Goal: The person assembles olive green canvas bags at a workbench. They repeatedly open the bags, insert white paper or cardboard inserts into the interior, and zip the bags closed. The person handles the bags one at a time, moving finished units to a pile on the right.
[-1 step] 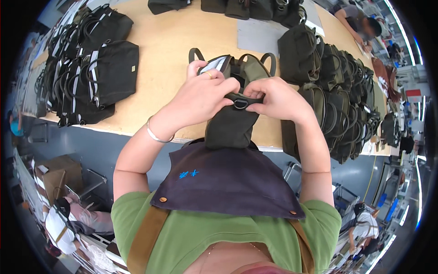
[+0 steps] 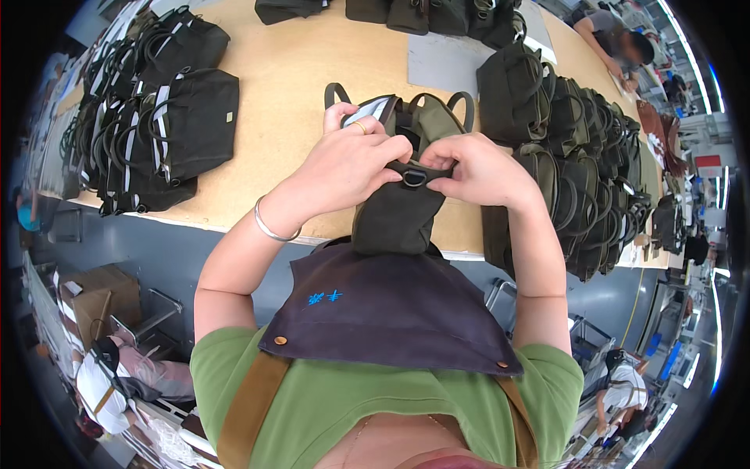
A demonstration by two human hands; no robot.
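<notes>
A dark olive bag (image 2: 394, 215) stands upright at the near edge of the tan table (image 2: 289, 86), its two handles pointing away from me. Both hands pinch its top edge around a black ring (image 2: 414, 178) on a strap. My left hand (image 2: 351, 164), with a ring on one finger and a bangle at the wrist, grips the bag's top left and covers part of the opening. Just to the right of the black ring, my right hand (image 2: 480, 172) holds the strap. A dark apron bib hides the bag's lower part.
Black bags with pale striped handles (image 2: 172, 125) are piled at the table's left. A dense row of olive bags (image 2: 578, 156) fills the right side, with more bags (image 2: 422, 12) along the far edge. A grey sheet (image 2: 445, 62) lies behind. Another person (image 2: 617, 43) leans in at the far right.
</notes>
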